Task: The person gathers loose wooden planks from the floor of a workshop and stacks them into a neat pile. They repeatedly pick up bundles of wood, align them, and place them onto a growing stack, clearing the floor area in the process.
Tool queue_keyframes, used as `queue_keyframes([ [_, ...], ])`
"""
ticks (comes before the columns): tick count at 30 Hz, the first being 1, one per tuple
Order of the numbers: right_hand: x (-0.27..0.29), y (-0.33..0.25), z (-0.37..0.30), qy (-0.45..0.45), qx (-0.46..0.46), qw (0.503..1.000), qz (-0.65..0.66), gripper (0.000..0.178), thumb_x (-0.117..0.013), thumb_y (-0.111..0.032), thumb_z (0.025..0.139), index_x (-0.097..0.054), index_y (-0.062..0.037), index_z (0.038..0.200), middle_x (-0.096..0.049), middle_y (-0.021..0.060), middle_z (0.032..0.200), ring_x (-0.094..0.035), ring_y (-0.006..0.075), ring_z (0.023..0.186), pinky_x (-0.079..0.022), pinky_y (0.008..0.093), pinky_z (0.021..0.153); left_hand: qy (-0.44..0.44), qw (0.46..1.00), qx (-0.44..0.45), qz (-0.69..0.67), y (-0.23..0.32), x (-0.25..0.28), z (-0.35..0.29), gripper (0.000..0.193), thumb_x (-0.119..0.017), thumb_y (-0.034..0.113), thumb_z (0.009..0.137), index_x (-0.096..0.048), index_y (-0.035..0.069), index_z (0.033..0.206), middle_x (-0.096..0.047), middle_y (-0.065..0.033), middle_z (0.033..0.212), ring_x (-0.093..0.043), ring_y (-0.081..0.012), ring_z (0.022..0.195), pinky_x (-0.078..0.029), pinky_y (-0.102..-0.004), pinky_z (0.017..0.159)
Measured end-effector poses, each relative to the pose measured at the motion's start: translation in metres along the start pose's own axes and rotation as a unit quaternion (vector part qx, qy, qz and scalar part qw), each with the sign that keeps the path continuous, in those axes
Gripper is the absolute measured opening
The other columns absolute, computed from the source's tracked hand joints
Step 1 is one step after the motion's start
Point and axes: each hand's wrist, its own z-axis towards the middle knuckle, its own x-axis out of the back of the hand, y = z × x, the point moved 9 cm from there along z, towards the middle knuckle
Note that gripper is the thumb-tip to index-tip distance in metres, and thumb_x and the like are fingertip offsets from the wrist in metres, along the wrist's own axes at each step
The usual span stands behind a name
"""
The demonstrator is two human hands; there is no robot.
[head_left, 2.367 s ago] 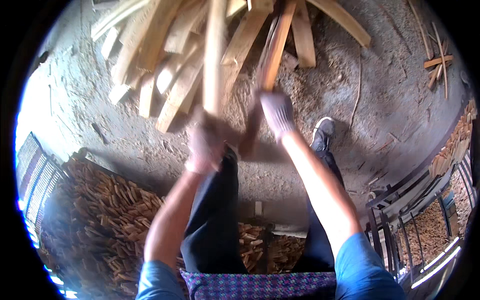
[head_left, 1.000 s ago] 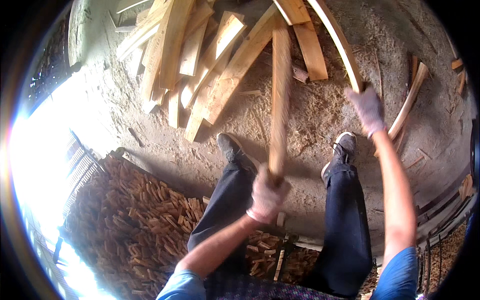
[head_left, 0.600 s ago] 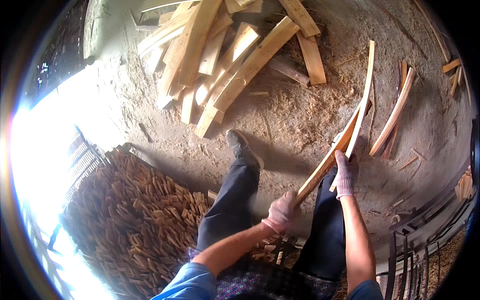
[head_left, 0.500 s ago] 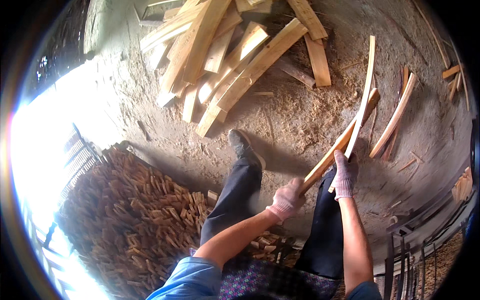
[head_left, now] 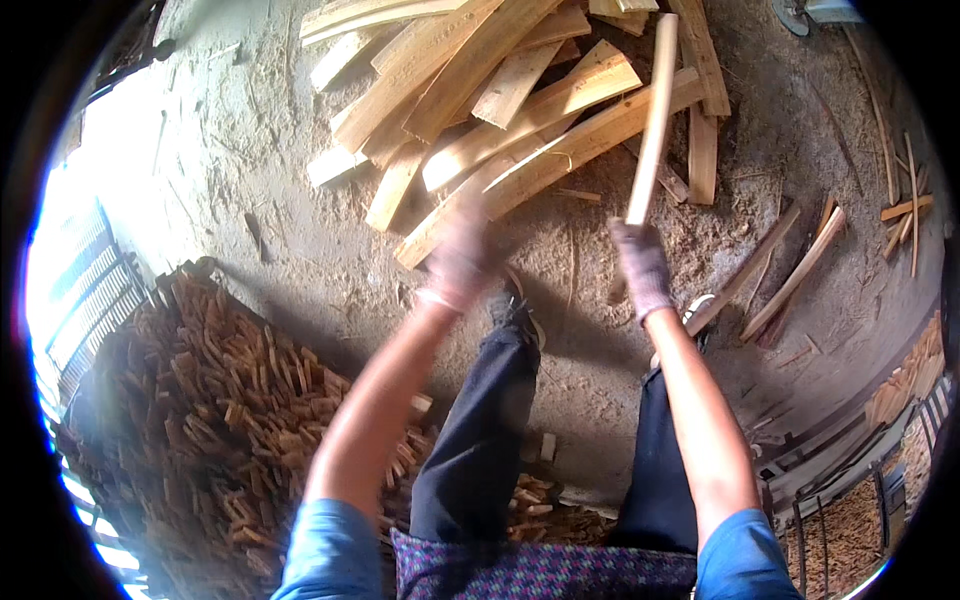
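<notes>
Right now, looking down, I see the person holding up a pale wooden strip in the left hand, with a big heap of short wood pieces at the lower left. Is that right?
Not quite: the head view shows the pale wooden strip in the right hand, not the left hand. The heap of short wood pieces is indeed at the lower left.

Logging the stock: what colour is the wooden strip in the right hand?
Pale yellowish tan; the wooden strip shows best in the head view.
</notes>
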Motion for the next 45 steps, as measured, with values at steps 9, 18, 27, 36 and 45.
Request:
queue_keyframes([
  [9,-0.145,-0.007,0.088,-0.093,-0.084,0.889,0.440,0.090,-0.074,-0.065,0.082,-0.047,-0.0076,0.146,-0.037,0.0002,0.075,-0.034,0.0102,0.060,-0.034,0.0249,0.054,0.016,0.948,-0.018,0.318,-0.103,0.139,0.212,0.110,-0.069,0.069,0.078,-0.023,0.008,0.158,-0.033,-0.0220,0.158,-0.038,-0.0387,0.143,-0.034,-0.0471,0.117],
  [18,-0.160,-0.033,0.100,-0.148,-0.026,0.909,0.389,0.099,-0.078,-0.056,0.082,-0.035,-0.0020,0.153,-0.034,0.0173,0.158,-0.032,0.0213,0.143,-0.022,0.0334,0.121,-0.203,0.961,0.045,0.184,-0.105,0.087,0.243,0.080,-0.059,0.044,0.100,-0.021,0.001,0.157,-0.052,-0.0124,0.146,-0.055,-0.0218,0.130,-0.045,-0.0345,0.109],
  [27,-0.142,-0.057,0.083,-0.160,0.136,0.960,0.185,0.058,-0.059,-0.016,0.097,-0.041,-0.0076,0.151,-0.043,0.0168,0.154,-0.037,0.0268,0.144,-0.025,0.0352,0.122,-0.236,0.917,-0.106,0.304,-0.051,0.019,0.187,0.061,-0.047,0.072,0.087,-0.069,0.023,0.116,-0.073,-0.0059,0.110,-0.064,-0.0299,0.112,-0.051,-0.0377,0.099],
  [36,-0.123,-0.060,0.095,0.028,0.466,0.869,-0.160,0.057,-0.037,0.003,0.101,-0.031,-0.0100,0.156,-0.037,0.0162,0.158,-0.037,0.0303,0.145,-0.026,0.0385,0.124,-0.022,0.999,-0.003,0.042,-0.136,0.075,0.213,0.103,-0.065,0.075,0.080,-0.041,0.001,0.148,-0.055,-0.0228,0.137,-0.049,-0.0346,0.133,-0.035,-0.0421,0.115],
  [45,-0.144,-0.077,0.088,-0.083,0.085,0.934,0.337,0.062,-0.060,-0.033,0.101,-0.039,-0.0023,0.151,-0.046,0.0140,0.148,-0.041,0.0225,0.137,-0.029,0.0356,0.119,-0.106,0.991,0.055,-0.056,-0.124,0.031,0.184,0.087,-0.042,0.073,0.094,-0.040,0.009,0.153,-0.043,-0.0199,0.153,-0.042,-0.0305,0.141,-0.036,-0.0468,0.115],
])
